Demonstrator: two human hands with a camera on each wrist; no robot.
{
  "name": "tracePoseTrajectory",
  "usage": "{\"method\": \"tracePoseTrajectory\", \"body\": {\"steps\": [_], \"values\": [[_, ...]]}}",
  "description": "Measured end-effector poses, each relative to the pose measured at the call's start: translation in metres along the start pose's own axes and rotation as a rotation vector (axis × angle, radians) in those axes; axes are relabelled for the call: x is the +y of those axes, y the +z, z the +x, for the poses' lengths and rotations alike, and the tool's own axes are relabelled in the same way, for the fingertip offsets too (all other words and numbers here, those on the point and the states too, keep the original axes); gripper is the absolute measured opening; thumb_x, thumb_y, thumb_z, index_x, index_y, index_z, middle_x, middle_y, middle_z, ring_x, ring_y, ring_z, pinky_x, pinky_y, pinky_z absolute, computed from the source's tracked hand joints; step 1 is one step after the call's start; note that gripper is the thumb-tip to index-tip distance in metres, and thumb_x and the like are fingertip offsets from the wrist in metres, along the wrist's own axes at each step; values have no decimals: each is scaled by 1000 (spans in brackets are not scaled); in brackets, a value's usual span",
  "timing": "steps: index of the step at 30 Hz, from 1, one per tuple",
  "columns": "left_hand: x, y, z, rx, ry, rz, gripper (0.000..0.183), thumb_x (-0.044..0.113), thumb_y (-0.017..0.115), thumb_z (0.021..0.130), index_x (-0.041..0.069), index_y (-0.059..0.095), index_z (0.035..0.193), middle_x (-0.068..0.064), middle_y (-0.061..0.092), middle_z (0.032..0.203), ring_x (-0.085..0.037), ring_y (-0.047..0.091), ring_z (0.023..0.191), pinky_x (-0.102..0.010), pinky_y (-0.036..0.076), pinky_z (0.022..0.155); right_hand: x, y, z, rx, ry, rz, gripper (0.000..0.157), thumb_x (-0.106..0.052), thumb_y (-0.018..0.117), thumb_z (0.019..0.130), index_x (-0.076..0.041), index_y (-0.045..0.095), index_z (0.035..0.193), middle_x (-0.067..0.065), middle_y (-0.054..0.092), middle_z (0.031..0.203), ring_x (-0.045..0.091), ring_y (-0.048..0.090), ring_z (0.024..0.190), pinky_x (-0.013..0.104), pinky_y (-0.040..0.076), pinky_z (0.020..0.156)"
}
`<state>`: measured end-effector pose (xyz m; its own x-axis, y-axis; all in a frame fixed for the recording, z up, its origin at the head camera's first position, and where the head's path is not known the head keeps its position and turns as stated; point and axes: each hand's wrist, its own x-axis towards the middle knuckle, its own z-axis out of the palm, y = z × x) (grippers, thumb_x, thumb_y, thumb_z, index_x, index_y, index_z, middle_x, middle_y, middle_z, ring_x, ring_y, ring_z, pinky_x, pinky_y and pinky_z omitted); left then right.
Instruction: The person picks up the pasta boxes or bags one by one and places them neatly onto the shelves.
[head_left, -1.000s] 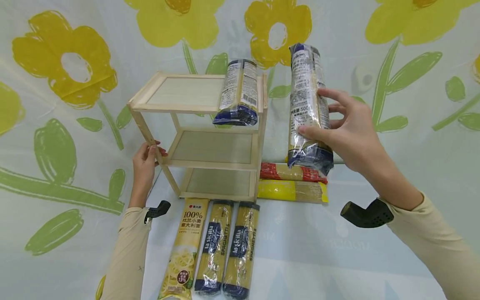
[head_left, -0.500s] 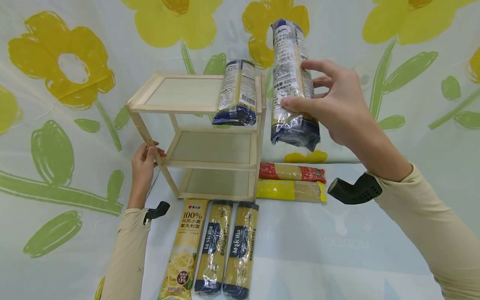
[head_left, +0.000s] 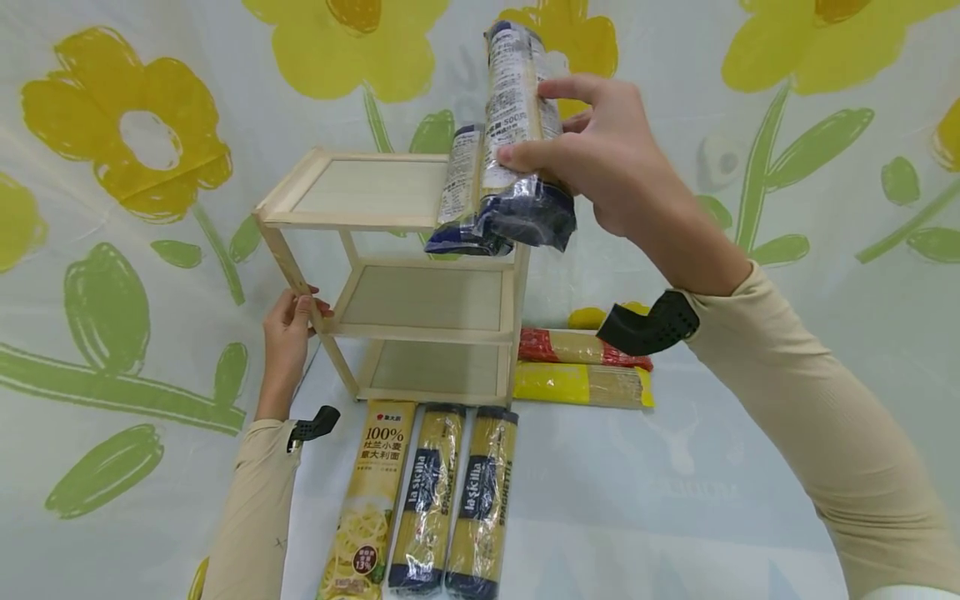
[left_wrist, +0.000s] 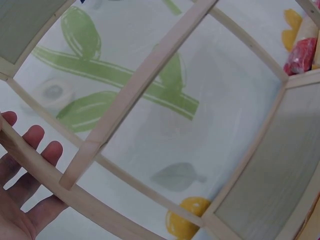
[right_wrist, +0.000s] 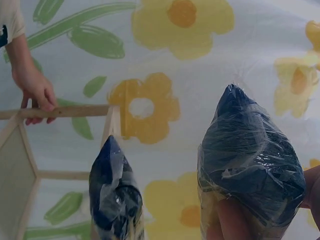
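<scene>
My right hand [head_left: 600,158] grips a spaghetti pack [head_left: 517,108] with dark blue ends, thumb on one side and fingers on the other. The pack is raised over the right end of the wooden shelf [head_left: 367,187]. It overlaps a second blue-ended spaghetti pack [head_left: 459,179] lying on the top board. In the right wrist view, the blue end of the held pack [right_wrist: 250,155] stands apart from the end of the lying pack [right_wrist: 114,190]. My left hand [head_left: 288,325] holds the shelf's left front post; in the left wrist view its fingers [left_wrist: 34,136] curl around that wood.
On the table before the shelf lie a yellow noodle pack [head_left: 371,500] and two "la sicilia" spaghetti packs [head_left: 427,500] [head_left: 483,500]. Right of the shelf are a red pasta pack [head_left: 577,346] and a yellow one [head_left: 581,383]. A flowered cloth [head_left: 112,333] hangs behind.
My right hand has carried the spaghetti pack left and upward, from beside the shelf to over its right end. The left hand has stayed on the post.
</scene>
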<state>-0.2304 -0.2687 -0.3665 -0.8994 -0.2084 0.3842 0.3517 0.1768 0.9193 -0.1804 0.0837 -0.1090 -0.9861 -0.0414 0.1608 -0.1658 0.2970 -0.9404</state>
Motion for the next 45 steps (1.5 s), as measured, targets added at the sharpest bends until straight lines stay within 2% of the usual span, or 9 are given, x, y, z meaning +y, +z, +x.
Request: {"method": "tracePoseTrajectory", "body": {"steps": [9, 18, 24, 27, 31, 35, 39, 42, 45], "values": [[0, 1, -2, -4, 1, 2, 21, 21, 45, 100, 9, 60, 110, -26, 60, 96, -25, 62, 89, -26, 51, 72, -15, 28, 22, -52, -1, 7, 77, -19, 82, 74, -17, 42, 140, 7, 42, 126, 24, 61, 94, 29, 53, 78], [-1, -1, -4, -11, 31, -2, 23, 20, 43, 101, 8, 60, 111, -24, 60, 95, -25, 63, 87, -27, 52, 72, -20, 59, 44, -168, -23, 57, 71, -13, 79, 76, -8, 40, 136, 12, 50, 117, 24, 64, 87, 29, 54, 70], [0, 2, -4, -17, 28, -3, 23, 20, 43, 101, 7, 59, 111, -25, 60, 96, -27, 62, 89, -28, 51, 73, -17, 78, 59, -137, -44, -152, 63, -20, 80, 75, -4, 47, 126, 10, 48, 114, 20, 60, 85, 25, 53, 67], [-1, 4, -3, -22, 31, -12, 22, 19, 44, 101, 7, 60, 110, -29, 58, 97, -27, 62, 88, -28, 52, 72, -12, 86, 66, -115, -59, -222, 37, -21, 79, 75, -5, 52, 93, 7, 48, 89, 16, 56, 74, 24, 50, 63], [-2, 5, -3, -19, 36, -15, 21, 18, 44, 101, 8, 60, 109, -30, 58, 96, -24, 63, 86, -27, 51, 71, -5, 98, 75, -77, -79, -292, 46, -21, 80, 73, -10, 36, 65, 3, 37, 62, 15, 48, 58, 27, 46, 57], [-2, 5, -4, -21, 33, -14, 21, 19, 44, 101, 8, 60, 109, -28, 59, 96, -23, 63, 86, -27, 51, 71, 3, 109, 80, -75, -32, -400, 37, -24, 81, 72, -10, 48, 84, 1, 47, 78, 15, 49, 73, 25, 45, 63], [-2, 6, -4, -26, 22, -30, 22, 19, 44, 100, 8, 60, 109, -17, 63, 91, -23, 63, 86, -28, 51, 72, 5, 116, 81, -104, -40, -634, 54, -34, 79, 74, -10, 49, 111, 1, 49, 106, 17, 46, 95, 25, 41, 74], [-2, 7, -3, -30, 21, -30, 22, 20, 44, 100, 8, 60, 110, -13, 64, 90, -23, 63, 87, -28, 51, 72, 4, 121, 81, -139, -83, -796, 53, -43, 75, 76, -10, 52, 110, 3, 51, 110, 19, 47, 102, 27, 41, 82], [-2, 7, -2, -30, 33, -19, 22, 20, 44, 101, 8, 60, 109, -18, 62, 92, -23, 63, 87, -28, 51, 71, 3, 125, 81, -184, -137, -885, 41, -47, 70, 81, -12, 52, 95, 2, 51, 96, 19, 50, 96, 30, 42, 80]]}}
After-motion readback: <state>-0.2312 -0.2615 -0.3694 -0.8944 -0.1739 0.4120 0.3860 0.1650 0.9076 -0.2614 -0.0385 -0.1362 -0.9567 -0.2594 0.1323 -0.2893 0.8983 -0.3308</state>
